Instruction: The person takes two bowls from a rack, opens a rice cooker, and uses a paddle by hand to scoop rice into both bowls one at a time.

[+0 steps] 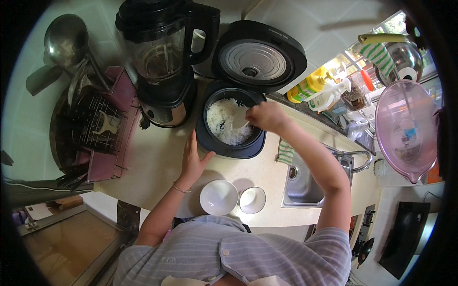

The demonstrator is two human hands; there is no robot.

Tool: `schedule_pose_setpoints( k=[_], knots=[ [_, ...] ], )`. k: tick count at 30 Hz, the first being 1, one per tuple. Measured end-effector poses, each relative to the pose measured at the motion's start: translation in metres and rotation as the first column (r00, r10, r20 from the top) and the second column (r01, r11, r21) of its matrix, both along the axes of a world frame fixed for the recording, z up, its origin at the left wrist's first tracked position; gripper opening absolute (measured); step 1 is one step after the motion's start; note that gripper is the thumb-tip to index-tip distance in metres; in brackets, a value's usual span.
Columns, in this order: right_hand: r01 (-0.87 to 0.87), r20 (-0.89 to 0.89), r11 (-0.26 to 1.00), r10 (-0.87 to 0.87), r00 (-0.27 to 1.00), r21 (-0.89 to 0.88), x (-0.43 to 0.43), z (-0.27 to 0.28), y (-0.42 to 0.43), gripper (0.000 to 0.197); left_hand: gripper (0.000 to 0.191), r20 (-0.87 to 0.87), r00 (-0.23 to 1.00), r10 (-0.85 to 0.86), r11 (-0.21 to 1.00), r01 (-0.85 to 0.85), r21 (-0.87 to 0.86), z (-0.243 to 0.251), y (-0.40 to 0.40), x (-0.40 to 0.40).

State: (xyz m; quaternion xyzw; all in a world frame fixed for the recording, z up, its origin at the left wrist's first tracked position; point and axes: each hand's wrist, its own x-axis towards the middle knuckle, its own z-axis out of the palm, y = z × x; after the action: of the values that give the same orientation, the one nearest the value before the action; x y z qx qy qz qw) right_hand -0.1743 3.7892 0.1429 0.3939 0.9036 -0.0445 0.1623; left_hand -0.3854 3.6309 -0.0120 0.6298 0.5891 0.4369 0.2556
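Note:
A rice cooker (230, 152) stands on the counter with its lid (258, 57) raised, and white cooked rice (225, 114) lies in its dark inner pot. My right hand (266, 116) grips a pale rice paddle (240, 118) whose blade is in the rice. At the cooker's left front side, my left hand (193, 157) rests with the thumb spread and nothing held in it. Two white bowls stand side by side near the counter's front edge: a larger bowl (218, 197) and a smaller bowl (252, 200), whose contents I cannot tell.
Left of the cooker are a blender (161, 68) and a pink dish rack (123, 143) with utensils. To the right lie a green-striped cloth (285, 152) and a steel sink (304, 186) with a faucet (361, 162). Bottles (315, 84) line the window ledge; a pink strainer or basin (406, 128) hangs at right.

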Motion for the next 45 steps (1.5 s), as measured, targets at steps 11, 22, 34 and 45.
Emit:
schedule_pose_setpoints(
  k=[11, 22, 34, 45],
  knots=[
    [-0.081, 0.19, 0.992, 0.061, 0.98, 0.099, 0.019, -0.05, 0.006, 0.017, 0.09, 0.008, 1.0, -0.002, 1.0, 0.002, -0.013, 0.001, 0.001, 0.004],
    [-0.002, 0.14, 0.937, -0.051, 0.989, 0.351, 0.007, -0.049, 0.004, 0.024, 0.09, 0.006, 1.0, 0.013, 1.0, -0.013, 0.009, -0.001, 0.0, 0.003],
    [-0.31, 0.122, 0.938, 0.293, 0.948, 0.158, -0.001, -0.028, -0.043, 0.023, 0.09, 0.038, 0.999, 0.021, 1.0, -0.02, -0.011, 0.001, -0.001, 0.003],
    [0.143, 0.213, 0.978, -0.174, 0.962, 0.153, -0.024, -0.046, 0.001, 0.018, 0.09, 0.014, 1.0, 0.025, 1.0, -0.025, -0.018, 0.001, 0.0, 0.002]
  ],
)
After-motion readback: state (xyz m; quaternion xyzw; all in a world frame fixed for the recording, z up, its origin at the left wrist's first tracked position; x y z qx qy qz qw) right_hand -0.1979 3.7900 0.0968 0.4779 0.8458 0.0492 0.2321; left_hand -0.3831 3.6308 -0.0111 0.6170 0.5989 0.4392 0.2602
